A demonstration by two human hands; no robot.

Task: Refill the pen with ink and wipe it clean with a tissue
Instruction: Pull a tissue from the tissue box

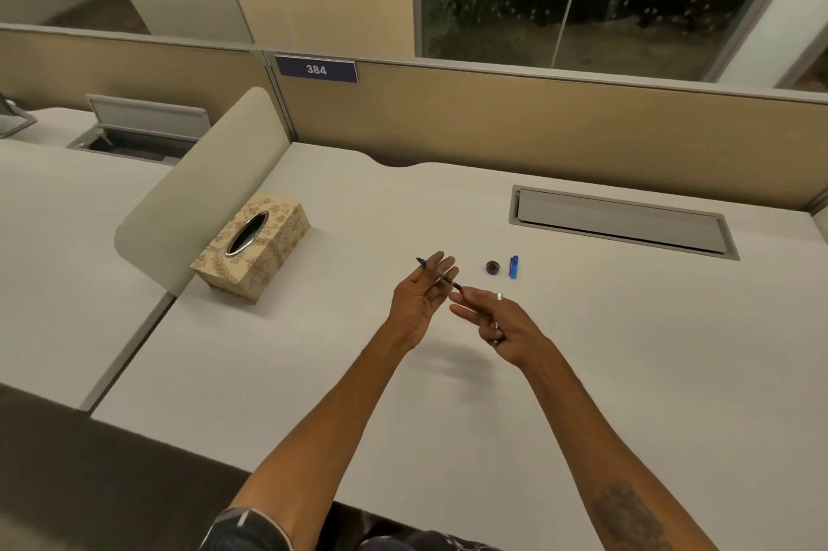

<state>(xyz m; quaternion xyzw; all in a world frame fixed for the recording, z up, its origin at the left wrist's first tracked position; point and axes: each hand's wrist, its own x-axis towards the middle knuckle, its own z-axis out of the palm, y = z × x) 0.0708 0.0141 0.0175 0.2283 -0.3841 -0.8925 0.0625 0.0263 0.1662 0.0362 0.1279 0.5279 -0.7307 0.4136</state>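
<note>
A thin dark pen [441, 276] is held above the white desk, its tip pointing up and to the left. My right hand [497, 322] pinches its near end between thumb and fingers. My left hand [421, 297] is palm up with fingers spread, and the pen's shaft lies across its fingertips. A small dark round ink pot [493, 267] stands on the desk just right of the hands. A blue pen cap or barrel [513, 267] lies beside it. A patterned beige tissue box [252, 246] sits to the left; no tissue shows at its oval slot.
The white desk [358, 371] ends at a tan partition [537, 120] at the back. A grey cable hatch [623, 221] is set into the desk at the right. A curved divider panel [201, 187] stands left of the tissue box.
</note>
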